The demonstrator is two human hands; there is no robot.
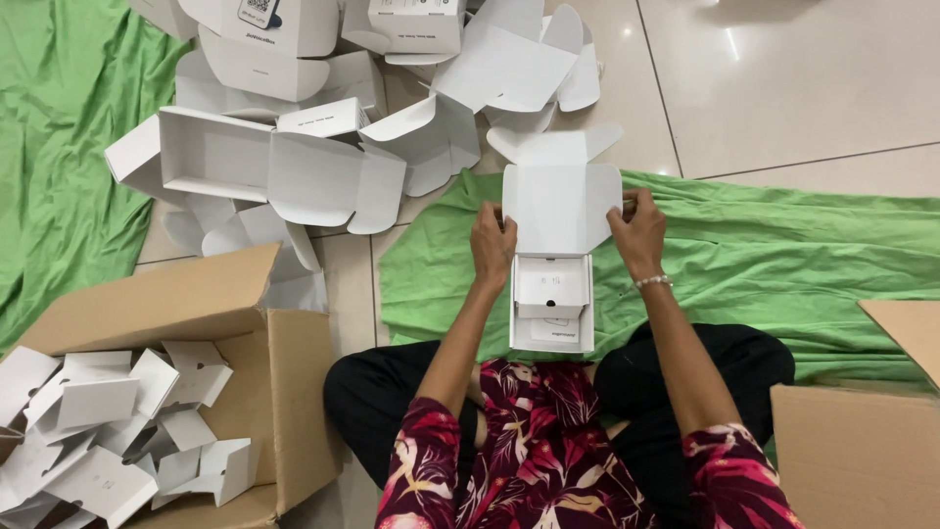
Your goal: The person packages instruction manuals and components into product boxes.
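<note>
Gripping white box (560,211), left hand (493,245), right hand (637,231).

Bright, even indoor light; overhead lamp glare on glossy beige floor tiles (729,44); soft shadows beside them; focus sharp, no blur.

There is only one view, from a camera worn on the seated person's head, looking almost straight down past the lap at the tiled floor (803,88). It sits close: the forearms fill the lower middle. The frame reaches from the brown carton (284,411) at lower left to another carton's edge (862,441) at lower right.
</note>
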